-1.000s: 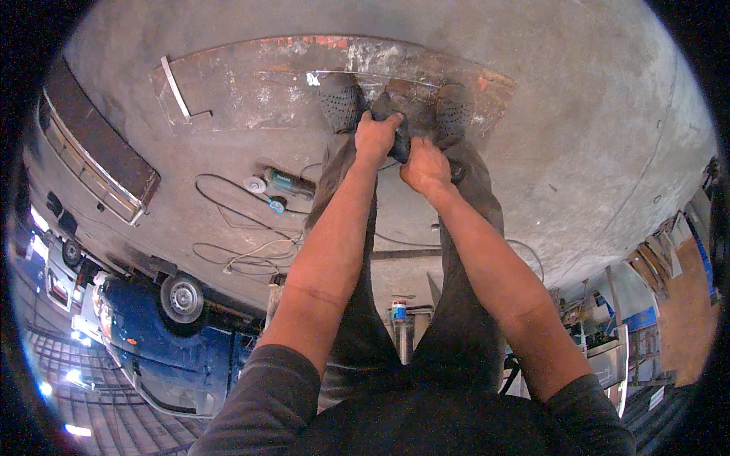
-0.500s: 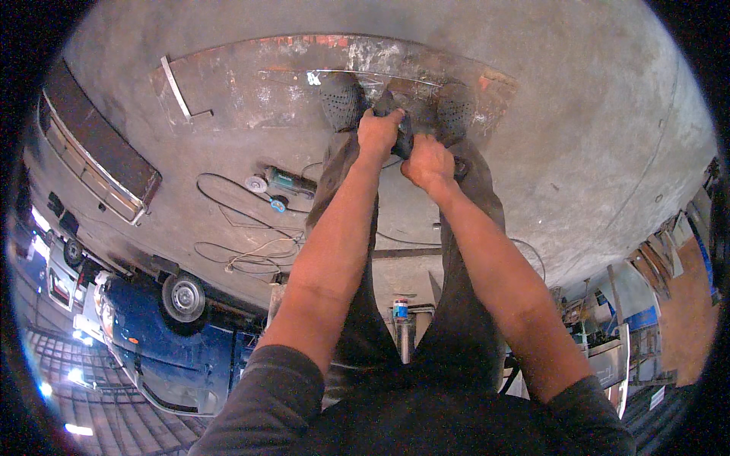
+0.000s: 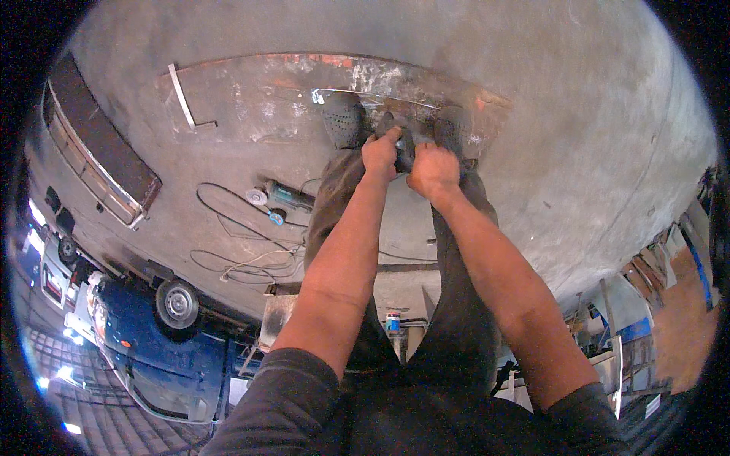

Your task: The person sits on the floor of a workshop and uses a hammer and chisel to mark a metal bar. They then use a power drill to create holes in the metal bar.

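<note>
Between my shoes I grip a dark handheld tool [image 3: 405, 157], whose exact kind my fingers partly hide. My left hand [image 3: 379, 154] is wrapped round its left side, with the thumb lying on top. Closed on the near right part of the tool is my right hand [image 3: 435, 169]. Both hands are over the near edge of a rusty, paint-flaked metal sheet [image 3: 251, 102] on the floor. My left shoe [image 3: 344, 121] and right shoe [image 3: 450, 125] stand on that sheet. A thin bright strip [image 3: 414, 101] crosses it just beyond the tool.
An L-shaped metal bar [image 3: 181, 95] lies on the sheet's left end. Left of my legs are a teal angle grinder [image 3: 289, 195] and looped cables [image 3: 220, 205]. A long framed panel [image 3: 114, 148], a blue vehicle [image 3: 160, 342] and, at right, leaning boards [image 3: 688, 304] surround the concrete floor.
The whole view has shifted, so the sheet and shoes sit lower in the picture. Both hands keep their hold on the tool, and my right hand has turned slightly.
</note>
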Demonstrator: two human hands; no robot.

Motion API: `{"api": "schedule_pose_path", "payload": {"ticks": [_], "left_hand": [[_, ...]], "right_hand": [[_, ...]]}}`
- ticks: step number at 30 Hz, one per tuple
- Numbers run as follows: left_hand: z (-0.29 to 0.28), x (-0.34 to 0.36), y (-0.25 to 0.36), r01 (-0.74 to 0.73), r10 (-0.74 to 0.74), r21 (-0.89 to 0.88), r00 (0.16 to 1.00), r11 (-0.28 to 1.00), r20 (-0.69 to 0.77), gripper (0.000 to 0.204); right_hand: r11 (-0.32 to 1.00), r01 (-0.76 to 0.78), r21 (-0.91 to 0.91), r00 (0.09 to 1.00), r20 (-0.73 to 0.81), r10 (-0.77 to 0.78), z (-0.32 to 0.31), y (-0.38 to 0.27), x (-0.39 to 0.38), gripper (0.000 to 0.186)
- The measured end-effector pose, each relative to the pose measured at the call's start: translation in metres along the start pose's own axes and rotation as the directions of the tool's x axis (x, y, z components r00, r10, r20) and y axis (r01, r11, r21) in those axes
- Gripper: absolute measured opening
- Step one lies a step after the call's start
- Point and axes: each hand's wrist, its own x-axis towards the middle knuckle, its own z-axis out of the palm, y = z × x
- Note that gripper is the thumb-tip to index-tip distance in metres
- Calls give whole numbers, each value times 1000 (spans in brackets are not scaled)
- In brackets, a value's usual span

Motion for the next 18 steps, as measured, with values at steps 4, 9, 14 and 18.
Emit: {"api": "schedule_pose_path", "payload": {"ticks": [4,9,14,18], "left_hand": [[1,-3,8,76,-74,47,996,996,-42,66],[-6,-3,4,102,-102,1,995,995,6,83],[-7,-2,6,127,-127,12,992,992,-19,91],[-8,-7,10,143,-138,-61,988,988,70,73]], "right_hand": [[999,-27,-22,998,-64,26,8,-5,4,46],[999,30,-37,999,-11,-30,7,-1,6,43],[999,18,-45,999,-48,-20,5,-6,4,40],[999,12,-46,996,-88,-16,13,-7,6,41]]}}
